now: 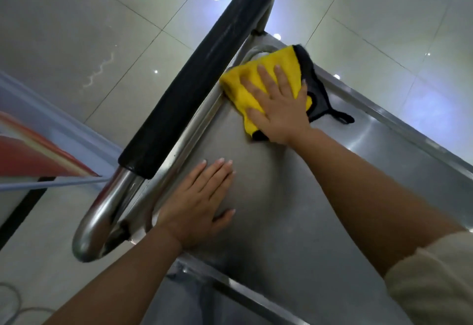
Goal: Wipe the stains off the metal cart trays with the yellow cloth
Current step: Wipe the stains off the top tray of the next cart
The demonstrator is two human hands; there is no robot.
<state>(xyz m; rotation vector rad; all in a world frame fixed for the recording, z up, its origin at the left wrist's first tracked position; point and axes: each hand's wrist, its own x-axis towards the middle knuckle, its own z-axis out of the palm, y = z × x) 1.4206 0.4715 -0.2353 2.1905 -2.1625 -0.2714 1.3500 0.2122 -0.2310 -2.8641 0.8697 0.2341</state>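
Yellow cloth (258,79) under flat right hand (279,112) | left hand (199,196) flat on tray (294,222)

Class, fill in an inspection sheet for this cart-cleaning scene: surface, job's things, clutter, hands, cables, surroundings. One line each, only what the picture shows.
Surface: steel top tray of the cart, dull and smeared, raised rim; no distinct stain can be made out.
Job's things: yellow cloth with black edging lies flat in the tray's far corner, beside the handle.
Clutter: nothing seen on the tray.
Hands: right hand presses flat on the cloth, fingers spread; left hand rests flat on the bare tray near the rim.
Cables: a thin cord loops on the floor at lower left.
Surroundings: black padded cart handle on a steel tube; glossy tiled floor; a red and white panel at left.
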